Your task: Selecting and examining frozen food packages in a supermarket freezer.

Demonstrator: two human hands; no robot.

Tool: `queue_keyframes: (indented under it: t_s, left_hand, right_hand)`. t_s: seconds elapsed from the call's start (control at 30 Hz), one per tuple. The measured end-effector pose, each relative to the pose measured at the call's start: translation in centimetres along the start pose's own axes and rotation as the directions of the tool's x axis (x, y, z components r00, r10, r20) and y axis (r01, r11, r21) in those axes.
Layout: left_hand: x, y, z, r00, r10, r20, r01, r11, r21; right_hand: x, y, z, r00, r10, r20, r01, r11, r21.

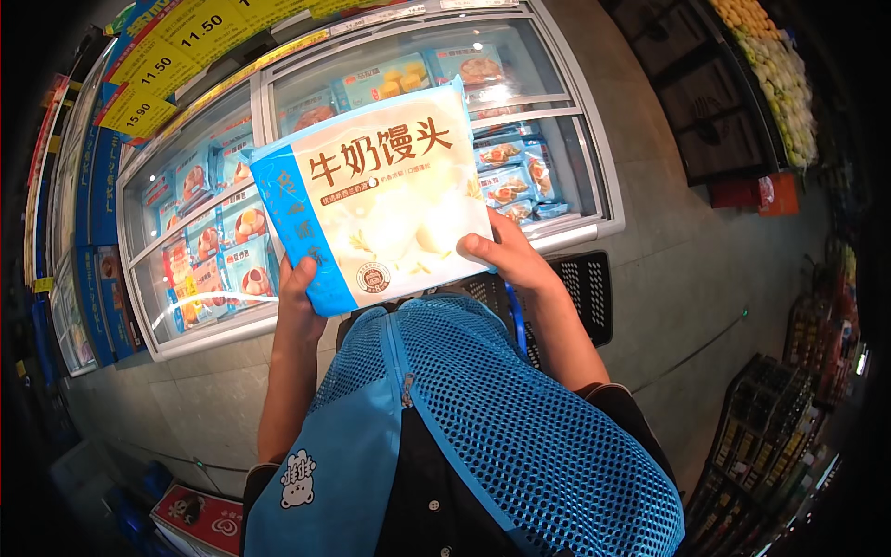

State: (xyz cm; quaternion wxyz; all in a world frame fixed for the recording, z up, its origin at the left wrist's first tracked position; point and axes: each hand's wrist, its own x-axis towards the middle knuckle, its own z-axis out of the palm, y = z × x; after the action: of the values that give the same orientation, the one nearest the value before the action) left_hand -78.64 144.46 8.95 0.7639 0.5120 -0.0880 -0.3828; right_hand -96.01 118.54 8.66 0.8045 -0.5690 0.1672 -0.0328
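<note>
Both my hands hold up a flat bag of frozen steamed buns (390,202), white and beige with a blue left side and printed writing. My left hand (301,289) grips its lower left corner, thumb on the front. At the lower right edge, my right hand (507,254) grips it with the thumb pressed on the face. The fingers behind the bag are mostly hidden. Beyond the bag stands a glass-topped chest freezer (609,216), partly covered by it. Inside lie blue bags of frozen buns (247,268) on the left and more frozen food bags (505,174) on the right.
Yellow price signs (167,63) line the freezer's back edge. A black shopping basket (588,296) with a blue handle is low by my right forearm. Produce shelving (779,90) stands far right, bottle shelves (759,432) lower right. A red box (202,515) sits lower left.
</note>
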Motion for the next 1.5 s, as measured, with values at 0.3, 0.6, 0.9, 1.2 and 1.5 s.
queue_keyframes:
  t_s: [0.3, 0.6, 0.9, 1.2, 1.5]
  left_hand:
    - [-1.0, 1.0, 1.3, 0.996, 0.052, -0.072, -0.05, 0.998, 0.038]
    - [-1.3, 0.7, 1.2, 0.993, 0.079, -0.087, -0.076, 0.996, 0.042]
    - [-1.0, 0.4, 1.9, 0.997, 0.048, -0.058, -0.045, 0.998, 0.041]
    - [-0.5, -0.9, 0.8, 0.998, -0.027, -0.054, 0.028, 1.0, 0.01]
    - [1.1, -2.0, -1.5, 0.992, -0.125, -0.017, 0.123, 0.989, -0.081]
  right_hand:
    - [-0.2, 0.2, 0.8, 0.999, 0.045, 0.018, -0.046, 0.994, 0.096]
    - [-0.1, 0.1, 0.7, 0.998, 0.06, 0.028, -0.063, 0.993, 0.1]
    - [-0.7, 0.7, 0.0, 0.999, 0.044, 0.005, -0.044, 0.99, 0.13]
    - [-1.3, -0.2, -0.1, 0.999, 0.033, -0.005, -0.031, 0.989, 0.147]
    - [-1.3, -1.2, 1.8, 0.987, -0.106, -0.123, 0.114, 0.992, 0.059]
